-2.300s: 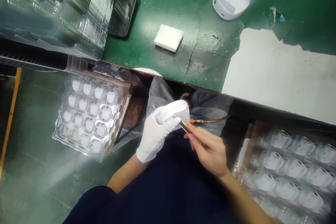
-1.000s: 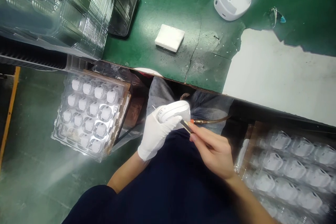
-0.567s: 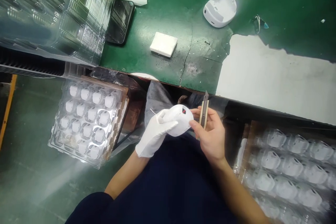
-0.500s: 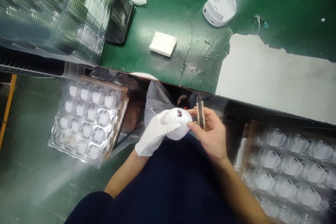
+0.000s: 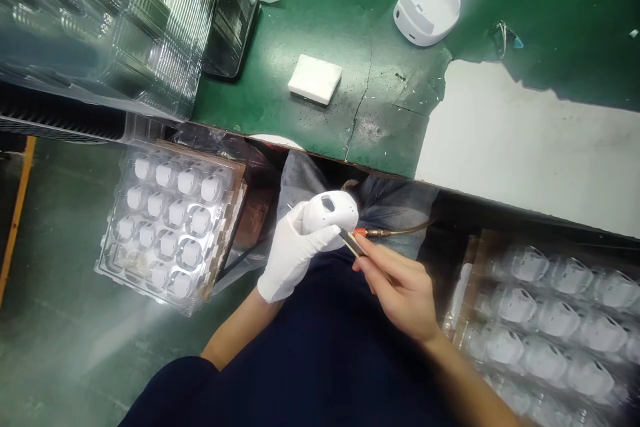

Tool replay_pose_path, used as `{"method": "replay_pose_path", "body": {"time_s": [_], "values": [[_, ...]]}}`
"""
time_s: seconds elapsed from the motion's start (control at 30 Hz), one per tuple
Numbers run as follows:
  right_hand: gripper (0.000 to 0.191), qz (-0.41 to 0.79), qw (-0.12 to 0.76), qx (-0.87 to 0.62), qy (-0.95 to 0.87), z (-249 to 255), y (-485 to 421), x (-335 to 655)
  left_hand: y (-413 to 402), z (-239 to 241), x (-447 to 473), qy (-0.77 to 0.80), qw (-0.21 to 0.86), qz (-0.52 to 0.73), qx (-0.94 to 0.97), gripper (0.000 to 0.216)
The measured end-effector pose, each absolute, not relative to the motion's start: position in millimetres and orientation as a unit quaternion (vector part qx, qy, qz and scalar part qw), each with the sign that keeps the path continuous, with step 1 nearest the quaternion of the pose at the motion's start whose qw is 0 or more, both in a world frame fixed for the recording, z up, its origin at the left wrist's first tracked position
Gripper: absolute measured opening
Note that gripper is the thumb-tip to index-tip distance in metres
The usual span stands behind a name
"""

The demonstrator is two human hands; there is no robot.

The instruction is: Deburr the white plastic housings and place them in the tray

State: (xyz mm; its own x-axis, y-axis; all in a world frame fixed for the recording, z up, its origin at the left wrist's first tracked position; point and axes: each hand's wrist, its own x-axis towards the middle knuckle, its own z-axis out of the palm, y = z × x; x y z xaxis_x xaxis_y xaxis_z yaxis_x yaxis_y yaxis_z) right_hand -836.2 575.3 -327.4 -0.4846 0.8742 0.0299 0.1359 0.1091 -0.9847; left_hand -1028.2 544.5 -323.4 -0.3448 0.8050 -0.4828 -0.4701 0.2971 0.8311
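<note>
Below the near edge of the tabletop [image 5: 270, 107], the left hand's [image 5: 290, 257] gloved grip wraps a white plastic housing [image 5: 340, 213]; the right hand's [image 5: 403, 287] bare grip pinches a utility knife [image 5: 351, 242], contact unclear. Overpressing could skid the blade into the glove.
</note>
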Motion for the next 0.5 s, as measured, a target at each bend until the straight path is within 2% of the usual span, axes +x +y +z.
{"method": "replay_pose_path", "body": {"time_s": [0.33, 0.5], "values": [[0.062, 0.532, 0.363, -0.351, -0.68, -324, 575, -840, 540, -319, -1023, 0.628, 0.517, 0.564, 0.144, 0.036], [0.063, 0.525, 0.366, -0.343, -0.687, -322, 572, -841, 542, -314, -1020, 0.662, 0.471, 0.561, 0.157, 0.038]]}}
